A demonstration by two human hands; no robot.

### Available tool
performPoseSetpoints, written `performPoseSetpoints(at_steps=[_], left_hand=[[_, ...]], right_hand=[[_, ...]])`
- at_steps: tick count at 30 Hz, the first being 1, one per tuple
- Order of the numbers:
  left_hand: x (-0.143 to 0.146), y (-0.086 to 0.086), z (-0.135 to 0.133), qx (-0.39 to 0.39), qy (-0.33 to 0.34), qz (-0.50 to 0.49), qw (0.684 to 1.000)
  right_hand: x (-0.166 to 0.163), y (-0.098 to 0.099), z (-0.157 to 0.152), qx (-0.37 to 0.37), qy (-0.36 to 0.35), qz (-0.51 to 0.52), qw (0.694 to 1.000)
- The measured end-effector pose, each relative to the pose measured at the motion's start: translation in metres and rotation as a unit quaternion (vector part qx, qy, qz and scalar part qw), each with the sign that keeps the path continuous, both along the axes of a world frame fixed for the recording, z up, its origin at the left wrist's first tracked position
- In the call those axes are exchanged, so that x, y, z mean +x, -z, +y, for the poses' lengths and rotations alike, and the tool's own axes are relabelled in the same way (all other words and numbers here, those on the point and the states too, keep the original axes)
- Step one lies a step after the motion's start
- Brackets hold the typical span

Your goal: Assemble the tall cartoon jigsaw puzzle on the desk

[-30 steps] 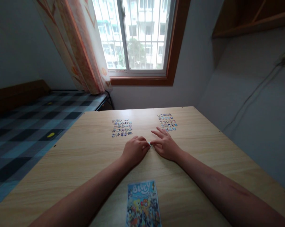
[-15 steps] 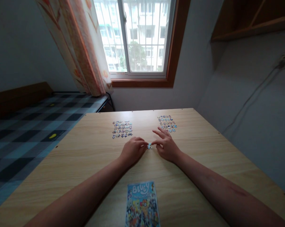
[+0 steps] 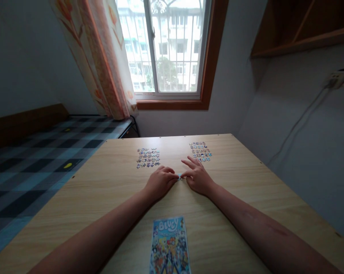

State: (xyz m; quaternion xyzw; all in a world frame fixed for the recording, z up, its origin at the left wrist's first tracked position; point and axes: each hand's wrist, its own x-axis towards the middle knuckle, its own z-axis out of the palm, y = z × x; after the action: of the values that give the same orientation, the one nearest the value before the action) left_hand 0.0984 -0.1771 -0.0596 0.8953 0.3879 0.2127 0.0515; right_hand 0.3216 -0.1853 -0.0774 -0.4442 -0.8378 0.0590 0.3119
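Observation:
On the table before me lie small joined jigsaw puzzle pieces, light blue and pale, partly covered by my fingertips. My left hand pinches their left edge, with its fingers curled together. From the other side my right hand grips the right edge between thumb and index finger, while its other fingers are raised and spread. Behind my left hand, loose puzzle pieces are laid out in rows. A second set of rows of puzzle pieces is just beyond my right hand, which hides a little of it.
A Bluey picture sheet lies between my forearms on the wooden table. To the left is a bed with a checked cover. A curtain and window stand behind the table; a wall shelf hangs at the right.
My right thumb and index finger have moved slightly left, closing in on the small puzzle pieces and covering more of them. My left hand keeps its pinch. The camera view has tilted up slightly.

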Motion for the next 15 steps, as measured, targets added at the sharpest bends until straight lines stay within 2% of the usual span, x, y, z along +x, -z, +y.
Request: performPoseSetpoints(at_steps=[15], left_hand=[[-0.0018,0.0026,0.0005,-0.003,0.001,-0.016,1.0]], right_hand=[[-0.0008,0.0038,0.0038,0.016,-0.009,0.005,1.0]])
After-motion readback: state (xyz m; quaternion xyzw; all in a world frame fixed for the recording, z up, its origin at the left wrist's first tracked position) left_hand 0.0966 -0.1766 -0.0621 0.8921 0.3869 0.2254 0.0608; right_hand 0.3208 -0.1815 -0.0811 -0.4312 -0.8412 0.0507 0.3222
